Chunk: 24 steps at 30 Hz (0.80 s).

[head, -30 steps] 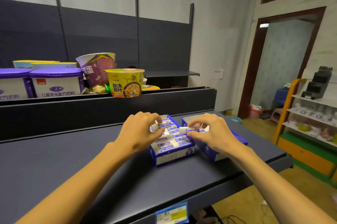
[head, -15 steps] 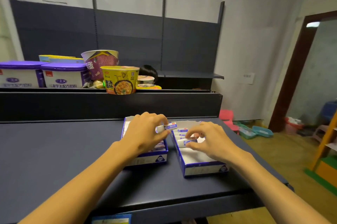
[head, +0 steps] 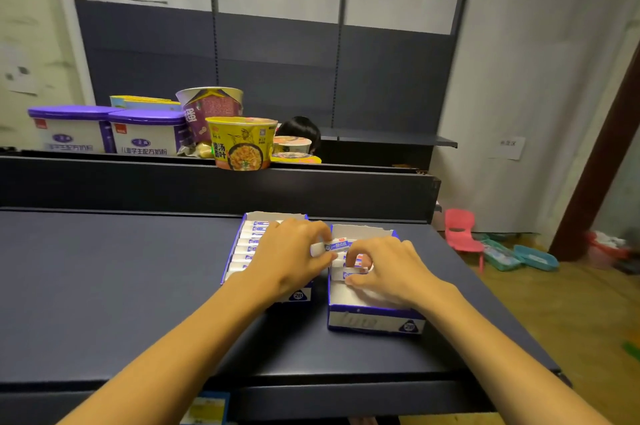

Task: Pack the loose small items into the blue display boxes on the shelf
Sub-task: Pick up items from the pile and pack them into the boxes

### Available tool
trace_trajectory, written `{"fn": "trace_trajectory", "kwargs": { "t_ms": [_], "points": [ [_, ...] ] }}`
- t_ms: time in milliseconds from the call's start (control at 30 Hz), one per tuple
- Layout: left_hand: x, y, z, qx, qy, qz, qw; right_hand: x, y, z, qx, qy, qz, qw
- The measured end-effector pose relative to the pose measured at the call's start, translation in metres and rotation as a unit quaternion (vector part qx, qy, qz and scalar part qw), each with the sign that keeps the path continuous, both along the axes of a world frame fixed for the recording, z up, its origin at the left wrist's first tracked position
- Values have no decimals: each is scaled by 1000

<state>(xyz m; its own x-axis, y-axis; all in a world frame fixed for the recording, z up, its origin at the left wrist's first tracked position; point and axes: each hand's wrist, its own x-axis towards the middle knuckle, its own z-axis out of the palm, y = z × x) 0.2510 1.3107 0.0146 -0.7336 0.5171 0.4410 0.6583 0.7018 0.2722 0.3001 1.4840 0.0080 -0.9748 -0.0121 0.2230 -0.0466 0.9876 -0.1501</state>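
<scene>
Two blue display boxes sit side by side on the dark shelf (head: 121, 286). The left box (head: 242, 244) is packed with a row of small white items (head: 246, 240). The right box (head: 374, 320) has only a few at its far end, toward 12 o'clock, and its near part shows bare white floor.

The left hand (head: 291, 258) hangs over the left box, at 9 o'clock from the right hand. Its fingers (head: 317, 232) are curled and pinch one small white and blue item (head: 332, 246), which lies flat and pokes out toward 3 o'clock, over the gap between the two boxes.

The right hand (head: 388, 268) reaches down into the right box. Its fingers (head: 356, 251) and thumb are curled and pinch another small item (head: 349, 274) that lies inside the box.

At 12 o'clock, on a higher shelf behind a dark rail, stand a yellow noodle bowl (head: 242, 144), a purple cup (head: 211, 109) and two white tubs with purple lids (head: 110, 130). At 2 o'clock, on the floor, stands a pink chair (head: 462, 234)
</scene>
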Motion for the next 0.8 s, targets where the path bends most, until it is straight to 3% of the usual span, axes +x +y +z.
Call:
{"fn": "trace_trajectory", "kwargs": {
  "t_ms": [800],
  "points": [
    [-9, -8, 1, -6, -36, -14, 999, -1, -16, 4, 52, 4, -52, 997]
  ]
}}
